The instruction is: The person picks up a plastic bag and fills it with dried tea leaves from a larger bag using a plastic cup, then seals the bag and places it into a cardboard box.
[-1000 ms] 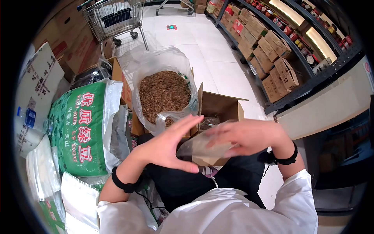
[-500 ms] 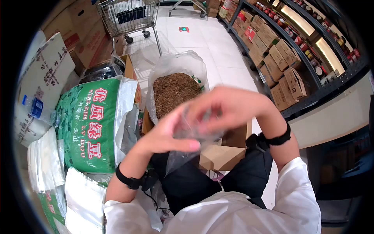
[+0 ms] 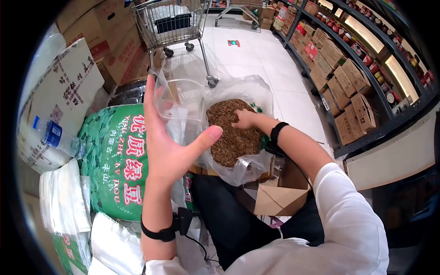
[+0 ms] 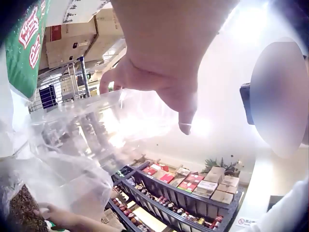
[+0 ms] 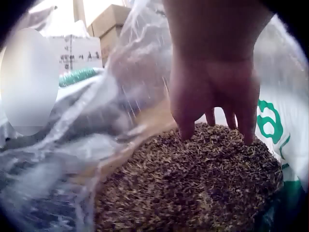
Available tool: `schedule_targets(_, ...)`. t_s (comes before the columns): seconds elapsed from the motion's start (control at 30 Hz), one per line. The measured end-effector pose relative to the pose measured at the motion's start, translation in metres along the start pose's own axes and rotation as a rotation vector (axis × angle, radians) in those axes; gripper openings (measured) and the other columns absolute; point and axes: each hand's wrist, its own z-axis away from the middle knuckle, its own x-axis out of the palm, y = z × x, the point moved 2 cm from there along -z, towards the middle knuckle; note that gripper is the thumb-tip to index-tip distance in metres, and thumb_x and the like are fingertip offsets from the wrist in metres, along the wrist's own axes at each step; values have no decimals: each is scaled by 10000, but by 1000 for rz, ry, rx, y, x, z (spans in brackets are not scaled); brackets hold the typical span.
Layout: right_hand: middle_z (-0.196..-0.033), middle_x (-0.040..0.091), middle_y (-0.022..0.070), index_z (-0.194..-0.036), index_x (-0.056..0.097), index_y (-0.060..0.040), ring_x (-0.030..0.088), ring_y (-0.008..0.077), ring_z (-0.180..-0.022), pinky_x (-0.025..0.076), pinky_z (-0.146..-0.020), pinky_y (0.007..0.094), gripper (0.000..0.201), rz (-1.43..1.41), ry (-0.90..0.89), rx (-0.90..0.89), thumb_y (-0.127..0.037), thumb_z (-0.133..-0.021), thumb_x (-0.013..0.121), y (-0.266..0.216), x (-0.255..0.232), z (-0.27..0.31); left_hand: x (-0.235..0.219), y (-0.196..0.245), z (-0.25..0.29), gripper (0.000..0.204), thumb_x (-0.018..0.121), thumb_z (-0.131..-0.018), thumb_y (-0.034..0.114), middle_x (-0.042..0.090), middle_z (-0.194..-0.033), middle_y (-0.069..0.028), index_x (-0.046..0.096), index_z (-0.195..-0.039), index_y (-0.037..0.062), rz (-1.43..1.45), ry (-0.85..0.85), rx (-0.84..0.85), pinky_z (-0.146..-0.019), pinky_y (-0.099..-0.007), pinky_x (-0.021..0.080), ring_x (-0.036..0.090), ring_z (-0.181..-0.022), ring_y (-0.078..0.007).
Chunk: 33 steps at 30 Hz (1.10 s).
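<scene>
My left hand [image 3: 167,149] is raised in front of the green printed sack, thumb held out to the side. Its fingers hold a clear plastic bag [image 3: 185,98], whose rounded mouth spreads beside them; some fingers show through the film. In the left wrist view the same bag [image 4: 96,125] hangs beneath the hand. My right hand [image 3: 245,119] reaches into a large clear-lined sack [image 3: 263,87] of dry brown plant bits [image 3: 231,142]. In the right wrist view its fingers point down, spread apart, with the tips at the surface of the brown bits [image 5: 193,179].
The green sack [image 3: 110,160] lies at the left, with white plastic bags [image 3: 117,243] nearer me. A water bottle [image 3: 57,137] lies by a white box. An open carton [image 3: 282,197] stands between my knees. Beyond are a shopping cart [image 3: 178,25] and shelves with cartons [image 3: 350,85].
The hands were together over my lap, handling the clear bag. They have parted: the left rose with the bag toward the left, and the right reached forward into the brown bits.
</scene>
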Motion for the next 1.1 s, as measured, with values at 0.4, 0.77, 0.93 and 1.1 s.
schedule_targets(0.4,-1589,48,180,-1541,133,-272,70,471,-1434,178,-1122,624,1225,68,0,204,-839,-582,640,3,47,-34,4,-19,0,1199,895,-604,381,418,-1358,-211,178,-1499,32,156,22,-136,-992,-455,386,470,-1167,-317)
schedule_targets(0.77,-1509,220,262,-1528,175,-242,241,490,-1372,281,-1100,554,1192,114,-157,92,-623,-581,791,12,86,-12,35,-24,20,1349,934,-553,351,343,-1417,-167,24,-1523,127,338,57,80,-1096,-471,344,417,-1306,-326)
schedule_targets(0.93,-1498,251,262,-1519,207,-247,250,480,-1371,285,-1095,554,1152,130,-189,-5,-598,-588,787,17,81,5,62,-39,36,1353,944,-553,247,307,-1423,-160,10,-1524,130,417,-66,58,-1093,-479,345,400,-1323,-344)
schedule_targets(1.1,-1486,283,261,-1511,240,-253,259,470,-1369,290,-1091,555,1113,169,-180,-133,-574,-595,784,17,91,11,84,-58,53,1350,940,-554,255,304,-1416,-186,15,-1521,80,184,-225,61,-1074,-496,359,385,-1328,-346)
